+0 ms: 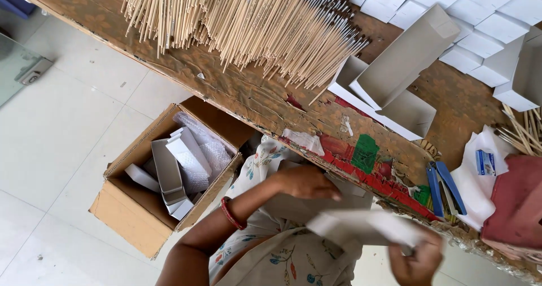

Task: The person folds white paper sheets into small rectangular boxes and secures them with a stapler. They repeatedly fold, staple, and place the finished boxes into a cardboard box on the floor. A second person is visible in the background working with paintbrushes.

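My left hand (307, 182), a red bangle on its wrist, lies over a stack of flat grey cartons (293, 208) on my lap, fingers curled on its upper edge just below the table's edge. My right hand (418, 260) grips one end of a flat white carton (364, 226), held out sideways above my lap and blurred by motion. The two hands are a short way apart.
On the brown patterned table (248, 97) lie a big pile of thin wooden sticks (243, 20), an open white carton (403, 54), rows of small white boxes (480, 20), a blue stapler (446, 187) and a red object (516, 204). A cardboard box (135, 212) with folded cartons stands on the tiled floor.
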